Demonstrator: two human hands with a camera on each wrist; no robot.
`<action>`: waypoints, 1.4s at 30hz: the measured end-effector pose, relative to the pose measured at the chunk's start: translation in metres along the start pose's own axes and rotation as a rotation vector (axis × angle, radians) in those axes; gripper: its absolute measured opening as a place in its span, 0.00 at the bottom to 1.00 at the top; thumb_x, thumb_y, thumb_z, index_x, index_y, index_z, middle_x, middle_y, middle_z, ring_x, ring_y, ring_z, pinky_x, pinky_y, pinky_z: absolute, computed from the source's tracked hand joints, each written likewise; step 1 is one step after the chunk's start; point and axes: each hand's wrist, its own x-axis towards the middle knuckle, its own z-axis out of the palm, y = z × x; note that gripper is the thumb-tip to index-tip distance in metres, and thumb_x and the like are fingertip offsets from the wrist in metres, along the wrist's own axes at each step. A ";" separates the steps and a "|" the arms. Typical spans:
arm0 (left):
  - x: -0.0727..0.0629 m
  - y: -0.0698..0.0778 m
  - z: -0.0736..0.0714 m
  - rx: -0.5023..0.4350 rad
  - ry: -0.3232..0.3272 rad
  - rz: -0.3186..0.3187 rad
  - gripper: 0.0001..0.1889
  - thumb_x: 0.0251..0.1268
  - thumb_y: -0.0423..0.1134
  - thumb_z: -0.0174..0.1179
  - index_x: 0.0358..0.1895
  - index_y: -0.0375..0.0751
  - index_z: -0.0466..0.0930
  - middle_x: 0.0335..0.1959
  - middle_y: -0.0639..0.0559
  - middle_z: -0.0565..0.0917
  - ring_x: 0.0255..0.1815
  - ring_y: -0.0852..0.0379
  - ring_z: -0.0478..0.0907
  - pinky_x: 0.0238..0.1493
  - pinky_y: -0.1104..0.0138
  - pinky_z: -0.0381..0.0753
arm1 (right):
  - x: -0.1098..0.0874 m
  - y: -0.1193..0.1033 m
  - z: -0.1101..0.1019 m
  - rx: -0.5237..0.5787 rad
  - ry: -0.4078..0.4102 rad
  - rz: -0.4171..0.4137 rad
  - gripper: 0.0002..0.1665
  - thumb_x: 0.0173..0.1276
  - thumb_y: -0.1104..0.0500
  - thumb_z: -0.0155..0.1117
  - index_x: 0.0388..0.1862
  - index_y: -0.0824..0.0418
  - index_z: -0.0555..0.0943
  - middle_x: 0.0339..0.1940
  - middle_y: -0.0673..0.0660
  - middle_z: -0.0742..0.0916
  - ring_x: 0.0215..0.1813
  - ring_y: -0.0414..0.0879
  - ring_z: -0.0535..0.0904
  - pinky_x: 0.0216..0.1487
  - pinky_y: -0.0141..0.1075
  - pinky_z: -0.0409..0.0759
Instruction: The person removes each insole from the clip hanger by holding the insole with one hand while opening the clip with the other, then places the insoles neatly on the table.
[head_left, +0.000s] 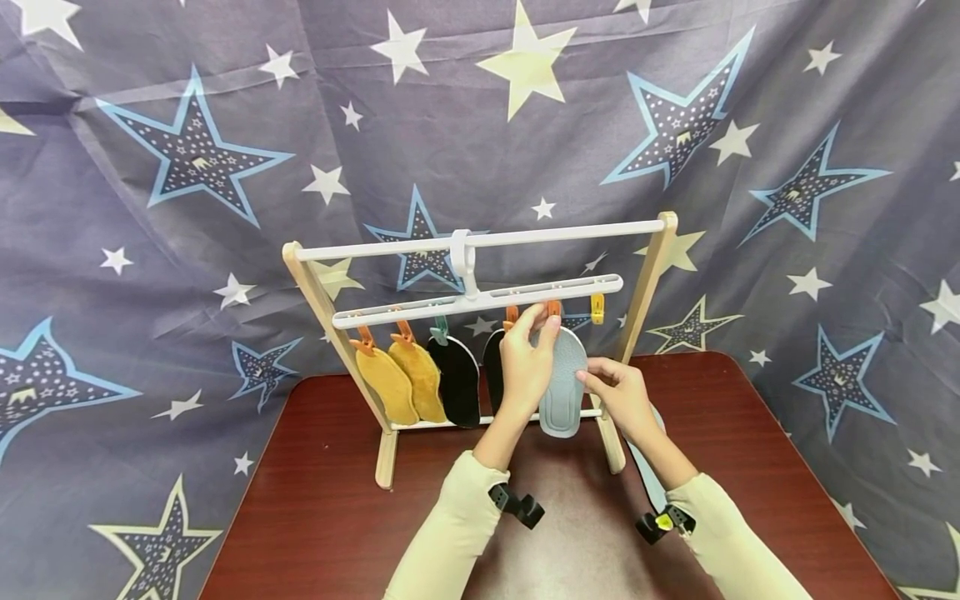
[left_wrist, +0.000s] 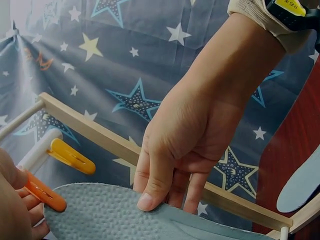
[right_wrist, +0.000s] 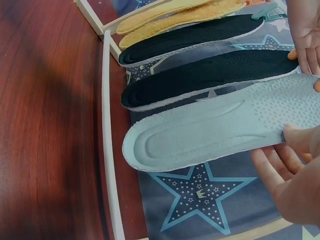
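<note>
A light grey insole (head_left: 564, 387) hangs toe up from an orange clip (left_wrist: 46, 192) near the right end of a white hanger bar (head_left: 480, 302). My left hand (head_left: 527, 362) pinches that clip between thumb and fingers. At the insole's right edge, my right hand (head_left: 626, 400) holds it, thumb on the dimpled front face and fingers behind, as the left wrist view shows. Beside it hangs a black insole (right_wrist: 215, 77), partly behind my left hand in the head view. Another black insole (head_left: 456, 383) and two yellow insoles (head_left: 386, 387) hang farther left.
A yellow clip (head_left: 597, 308) without an insole is at the bar's right end. The hanger hooks over a wood-and-white rack (head_left: 645, 287) on the dark red table (head_left: 322, 500). Another light grey insole (head_left: 647, 468) lies right of the rack, partly behind my right forearm.
</note>
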 end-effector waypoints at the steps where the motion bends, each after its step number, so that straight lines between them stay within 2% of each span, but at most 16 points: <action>1: 0.000 -0.001 0.000 -0.001 0.005 0.001 0.16 0.73 0.37 0.61 0.56 0.29 0.83 0.50 0.36 0.88 0.54 0.44 0.87 0.61 0.54 0.83 | 0.000 0.001 0.000 0.006 0.000 -0.003 0.14 0.69 0.68 0.67 0.49 0.78 0.84 0.43 0.77 0.88 0.36 0.34 0.85 0.40 0.28 0.87; 6: 0.000 -0.004 0.003 0.005 0.041 -0.006 0.15 0.71 0.38 0.64 0.54 0.31 0.84 0.49 0.37 0.89 0.52 0.46 0.88 0.59 0.55 0.85 | 0.000 0.004 0.001 0.024 0.008 -0.006 0.14 0.69 0.69 0.67 0.49 0.78 0.84 0.44 0.77 0.87 0.37 0.34 0.86 0.41 0.27 0.87; 12: 0.000 -0.003 0.006 -0.005 0.062 -0.029 0.16 0.70 0.37 0.65 0.54 0.32 0.85 0.48 0.38 0.89 0.52 0.47 0.88 0.58 0.57 0.85 | 0.000 0.008 -0.001 0.038 0.027 -0.002 0.12 0.69 0.69 0.68 0.47 0.78 0.84 0.44 0.76 0.88 0.37 0.35 0.87 0.43 0.37 0.90; 17: -0.002 -0.004 0.007 -0.019 0.081 -0.017 0.15 0.69 0.35 0.65 0.54 0.31 0.85 0.49 0.37 0.89 0.51 0.46 0.88 0.57 0.58 0.86 | -0.001 0.010 -0.001 0.055 0.020 0.001 0.12 0.68 0.70 0.68 0.47 0.79 0.84 0.42 0.75 0.88 0.36 0.36 0.87 0.42 0.40 0.90; 27: -0.003 -0.006 0.010 0.017 0.118 0.009 0.15 0.66 0.35 0.67 0.52 0.31 0.87 0.46 0.38 0.90 0.48 0.47 0.90 0.53 0.57 0.87 | -0.004 0.007 0.000 0.106 0.002 0.022 0.13 0.67 0.71 0.68 0.46 0.82 0.82 0.41 0.77 0.87 0.34 0.38 0.87 0.37 0.32 0.89; 34: -0.004 -0.006 0.010 0.026 0.148 0.023 0.14 0.65 0.34 0.68 0.51 0.32 0.88 0.44 0.39 0.91 0.46 0.47 0.90 0.51 0.54 0.88 | -0.005 0.009 0.001 0.104 -0.011 0.037 0.14 0.67 0.71 0.69 0.46 0.82 0.83 0.36 0.61 0.90 0.33 0.38 0.88 0.36 0.34 0.89; 36: -0.004 -0.006 0.010 0.029 0.154 0.019 0.14 0.65 0.34 0.68 0.51 0.32 0.88 0.43 0.39 0.91 0.45 0.47 0.90 0.51 0.52 0.88 | -0.005 0.009 0.002 0.114 -0.017 0.037 0.14 0.67 0.71 0.68 0.46 0.83 0.82 0.37 0.63 0.90 0.34 0.38 0.88 0.37 0.33 0.89; 42: -0.002 -0.006 0.009 0.029 0.165 0.014 0.13 0.63 0.34 0.70 0.49 0.33 0.89 0.43 0.39 0.91 0.44 0.47 0.90 0.50 0.53 0.88 | -0.006 0.008 0.003 0.142 -0.043 0.038 0.14 0.68 0.72 0.66 0.48 0.84 0.81 0.43 0.78 0.86 0.36 0.37 0.87 0.39 0.35 0.90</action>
